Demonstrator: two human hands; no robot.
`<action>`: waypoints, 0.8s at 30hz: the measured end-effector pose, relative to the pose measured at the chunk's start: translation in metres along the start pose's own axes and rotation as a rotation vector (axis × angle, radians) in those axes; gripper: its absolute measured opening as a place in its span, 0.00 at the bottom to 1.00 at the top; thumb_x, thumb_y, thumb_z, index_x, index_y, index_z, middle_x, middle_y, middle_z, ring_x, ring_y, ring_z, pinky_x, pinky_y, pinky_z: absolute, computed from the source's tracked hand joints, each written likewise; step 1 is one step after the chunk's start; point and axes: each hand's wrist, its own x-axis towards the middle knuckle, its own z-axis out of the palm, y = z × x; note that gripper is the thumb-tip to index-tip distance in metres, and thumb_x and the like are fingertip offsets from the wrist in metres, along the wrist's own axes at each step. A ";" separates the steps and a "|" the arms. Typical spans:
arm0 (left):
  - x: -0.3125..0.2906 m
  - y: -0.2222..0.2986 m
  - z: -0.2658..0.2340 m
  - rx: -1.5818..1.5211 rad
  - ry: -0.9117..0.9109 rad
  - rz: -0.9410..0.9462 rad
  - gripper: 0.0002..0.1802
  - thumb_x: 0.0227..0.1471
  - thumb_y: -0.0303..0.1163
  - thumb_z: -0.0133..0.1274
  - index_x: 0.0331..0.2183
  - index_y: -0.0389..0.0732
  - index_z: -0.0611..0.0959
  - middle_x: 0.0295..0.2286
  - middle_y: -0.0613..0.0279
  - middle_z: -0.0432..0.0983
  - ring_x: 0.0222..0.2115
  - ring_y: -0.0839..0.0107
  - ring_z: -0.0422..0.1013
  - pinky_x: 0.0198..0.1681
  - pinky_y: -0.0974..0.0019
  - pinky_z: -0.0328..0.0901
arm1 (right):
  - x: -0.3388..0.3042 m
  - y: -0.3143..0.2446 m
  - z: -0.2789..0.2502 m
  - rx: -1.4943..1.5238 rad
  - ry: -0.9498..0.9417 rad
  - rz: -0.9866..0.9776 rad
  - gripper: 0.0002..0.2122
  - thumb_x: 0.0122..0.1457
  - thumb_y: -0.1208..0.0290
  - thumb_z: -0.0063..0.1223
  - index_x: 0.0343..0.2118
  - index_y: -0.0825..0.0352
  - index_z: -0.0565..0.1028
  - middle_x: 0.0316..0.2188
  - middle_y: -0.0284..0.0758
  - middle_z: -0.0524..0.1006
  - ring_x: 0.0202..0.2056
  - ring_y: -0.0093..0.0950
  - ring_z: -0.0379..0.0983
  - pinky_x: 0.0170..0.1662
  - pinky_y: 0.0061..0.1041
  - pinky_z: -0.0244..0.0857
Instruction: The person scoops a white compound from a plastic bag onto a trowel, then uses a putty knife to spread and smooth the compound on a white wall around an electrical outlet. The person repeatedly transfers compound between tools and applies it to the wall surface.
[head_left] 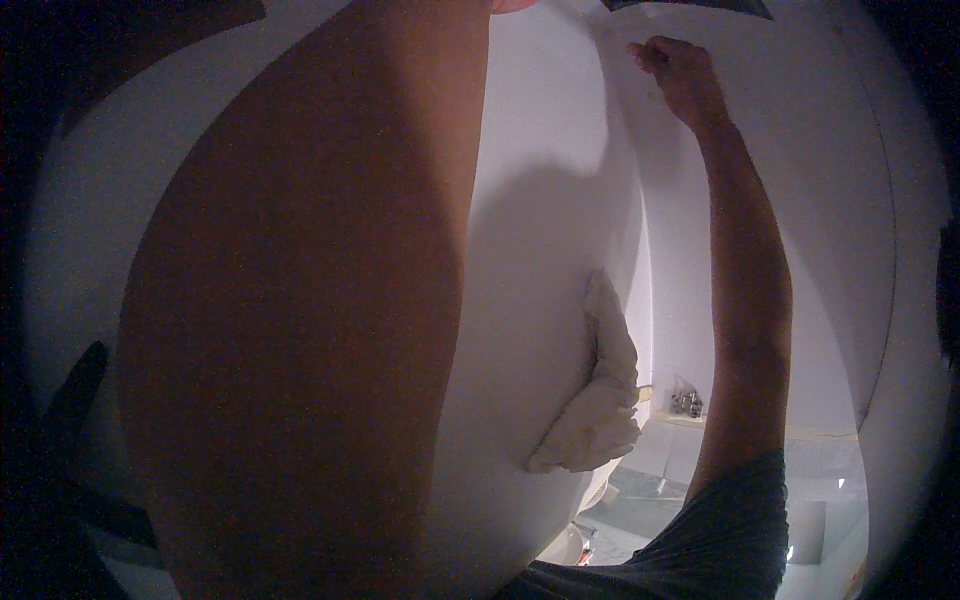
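My left arm fills the left half of the view, very close, reaching up past the top edge. Only a small pinkish sliver of my left hand (pixel 513 4) shows there, so its fingers are hidden. On the right my bare right arm is raised along a white wall (pixel 825 200). My right hand (pixel 685 80) is closed, its fingers curled near the pale corner. Whether anything is inside them I cannot make out. Between the arms, a crumpled off-white cloth (pixel 600 410) rests against a smooth white surface (pixel 530 270).
A dark, flat-edged object (pixel 695 7) juts in at the top. Low down beside my right arm, a small shiny object (pixel 686 401) sits on a ledge. Grey-white glossy surfaces (pixel 650 470) and a rounded pale object (pixel 565 545) lie below. A dark shape (pixel 85 380) stands at far left.
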 end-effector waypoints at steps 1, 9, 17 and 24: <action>0.000 -0.001 0.001 -0.005 -0.007 0.001 0.17 0.45 0.31 0.58 0.39 0.37 0.78 0.37 0.56 0.76 0.40 0.62 0.73 0.48 0.64 0.69 | -0.002 0.002 0.002 -0.002 -0.005 0.011 0.22 0.67 0.51 0.54 0.30 0.69 0.79 0.29 0.39 0.81 0.30 0.30 0.77 0.39 0.33 0.71; 0.002 -0.004 -0.003 -0.054 -0.043 0.014 0.16 0.46 0.31 0.57 0.39 0.36 0.78 0.37 0.56 0.76 0.39 0.62 0.73 0.48 0.64 0.70 | 0.004 -0.011 0.028 0.628 -0.107 0.306 0.22 0.70 0.50 0.45 0.51 0.67 0.72 0.44 0.37 0.83 0.20 0.24 0.70 0.31 0.27 0.67; 0.004 -0.004 -0.007 -0.112 -0.108 0.033 0.16 0.46 0.30 0.57 0.39 0.35 0.79 0.37 0.56 0.77 0.39 0.61 0.74 0.48 0.64 0.71 | 0.029 -0.021 0.046 0.921 -0.108 0.589 0.17 0.64 0.64 0.50 0.49 0.73 0.71 0.47 0.42 0.81 0.21 0.20 0.68 0.22 0.21 0.57; 0.000 -0.006 -0.001 -0.159 -0.085 0.042 0.18 0.45 0.29 0.57 0.41 0.34 0.78 0.39 0.55 0.76 0.41 0.61 0.74 0.50 0.63 0.72 | 0.044 -0.003 0.058 1.217 -0.113 0.538 0.13 0.64 0.66 0.53 0.44 0.71 0.74 0.44 0.40 0.81 0.26 0.20 0.72 0.24 0.20 0.60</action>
